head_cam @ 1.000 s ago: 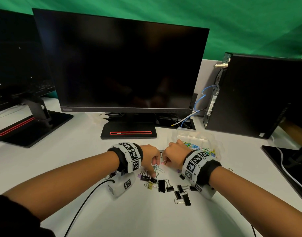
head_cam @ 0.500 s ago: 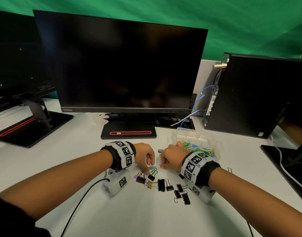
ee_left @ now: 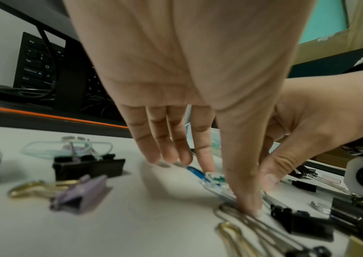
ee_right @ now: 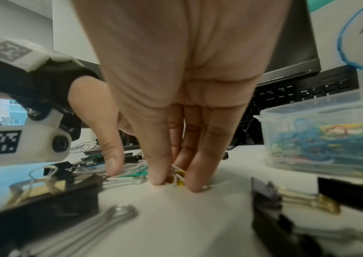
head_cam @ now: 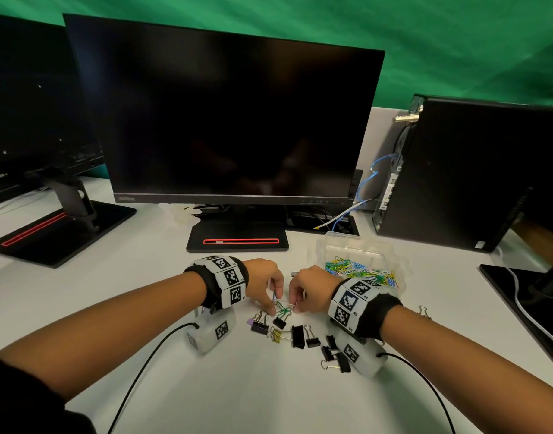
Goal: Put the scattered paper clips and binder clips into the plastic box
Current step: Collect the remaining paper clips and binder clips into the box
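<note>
1. Paper clips (head_cam: 283, 310) sit right between both hands, fingertips of each pressed down on the little pile.
2. Left hand (head_cam: 264, 283) pinches the green/blue ones; right hand (head_cam: 309, 288) nips a yellow one.
3. Plastic box (head_cam: 362, 245) lies just beyond the right hand, so I'd say that's the nearer one for dropping.

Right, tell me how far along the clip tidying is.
Partly done. The plastic box already holds a heap of coloured paper clips. In hand: the left hand and right hand both have fingertips down on a small bunch of loose paper clips on the table, gathering them. Left: every binder clip, such as the black one and the purple one.
</note>
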`<state>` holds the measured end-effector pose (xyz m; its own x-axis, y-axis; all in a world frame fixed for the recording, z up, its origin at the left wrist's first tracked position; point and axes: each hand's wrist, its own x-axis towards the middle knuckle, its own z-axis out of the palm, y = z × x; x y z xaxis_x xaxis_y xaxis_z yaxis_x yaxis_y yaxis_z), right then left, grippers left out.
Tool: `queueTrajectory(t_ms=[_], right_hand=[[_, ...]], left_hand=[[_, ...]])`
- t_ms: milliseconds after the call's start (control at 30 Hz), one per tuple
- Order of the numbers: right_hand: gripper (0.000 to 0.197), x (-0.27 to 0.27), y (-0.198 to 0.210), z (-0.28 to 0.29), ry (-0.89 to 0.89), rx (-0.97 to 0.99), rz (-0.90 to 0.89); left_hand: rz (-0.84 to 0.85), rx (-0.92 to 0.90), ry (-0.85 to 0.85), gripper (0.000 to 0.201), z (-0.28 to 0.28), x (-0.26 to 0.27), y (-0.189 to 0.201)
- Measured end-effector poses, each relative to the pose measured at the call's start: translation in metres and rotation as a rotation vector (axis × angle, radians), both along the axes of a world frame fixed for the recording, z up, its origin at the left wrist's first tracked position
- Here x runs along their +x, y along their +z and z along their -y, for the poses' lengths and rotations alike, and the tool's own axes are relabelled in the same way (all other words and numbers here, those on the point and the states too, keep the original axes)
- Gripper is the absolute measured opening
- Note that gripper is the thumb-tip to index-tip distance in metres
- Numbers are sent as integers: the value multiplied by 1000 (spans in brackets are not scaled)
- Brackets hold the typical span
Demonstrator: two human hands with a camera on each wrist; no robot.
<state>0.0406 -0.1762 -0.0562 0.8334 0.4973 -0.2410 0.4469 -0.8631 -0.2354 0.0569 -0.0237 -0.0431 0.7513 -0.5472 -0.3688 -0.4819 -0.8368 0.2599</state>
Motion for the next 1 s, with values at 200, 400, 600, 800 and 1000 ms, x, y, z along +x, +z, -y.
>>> queueTrajectory(t_ms=[200,400,600,800,1000], right_hand=[[17,0,-2,-1,4,-36,38],[18,2,-4,-1,-8,-63,57],[19,3,1,6,-27,-90,31],[18,4,2,10,-76,-67,-36],[17,2,1,11,-70,-73,-18]], left_hand=[[10,-12,-37,43,-3,1,-2],[51,13,-19,30,5,5,-13],[111,105,-69,31,13,4,-14],[143,194,-144,29,15,1,-13],[172,350,-144,31,25,-1,-14]])
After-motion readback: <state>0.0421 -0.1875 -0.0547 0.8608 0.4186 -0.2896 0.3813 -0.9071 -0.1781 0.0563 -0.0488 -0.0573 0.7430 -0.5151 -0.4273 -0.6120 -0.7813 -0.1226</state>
